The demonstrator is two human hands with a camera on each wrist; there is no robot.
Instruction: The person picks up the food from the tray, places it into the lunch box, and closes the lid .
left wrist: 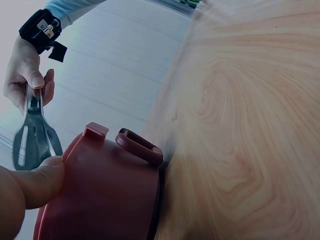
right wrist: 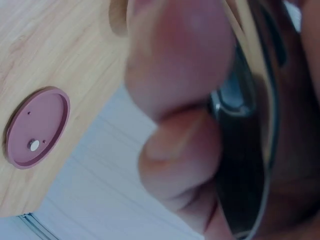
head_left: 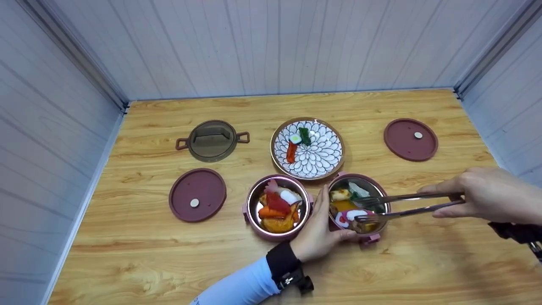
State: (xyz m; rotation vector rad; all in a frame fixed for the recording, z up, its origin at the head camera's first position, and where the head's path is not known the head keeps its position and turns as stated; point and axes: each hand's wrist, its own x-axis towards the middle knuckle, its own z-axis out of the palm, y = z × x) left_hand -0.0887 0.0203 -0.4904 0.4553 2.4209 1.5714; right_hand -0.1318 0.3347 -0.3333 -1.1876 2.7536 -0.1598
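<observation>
My right hand [head_left: 491, 197] grips metal tongs [head_left: 406, 215], whose two arms stand apart. The tong tips reach into the right pink lunch box [head_left: 383, 231], over a pink-and-white piece [head_left: 349, 216] and other food pieces; whether they touch any cannot be told. My left hand [head_left: 315, 237] holds that box from its left and front, thumb at the near rim. The left wrist view shows the thumb [left wrist: 42, 182] against the box's outer wall [left wrist: 110, 190] and the slotted tong head [left wrist: 37, 142] beyond. Close up in the right wrist view, fingers [right wrist: 180, 155] clasp the tongs' handle [right wrist: 240, 165].
Left of my left hand stands another pink lunch box [head_left: 250, 212] with orange, red and white food pieces. Behind is a patterned plate [head_left: 322, 159] bearing a few pieces. A brown handled lid [head_left: 211, 148] and two maroon lids [head_left: 182, 190], [head_left: 402, 144] lie on the wooden table [head_left: 127, 254].
</observation>
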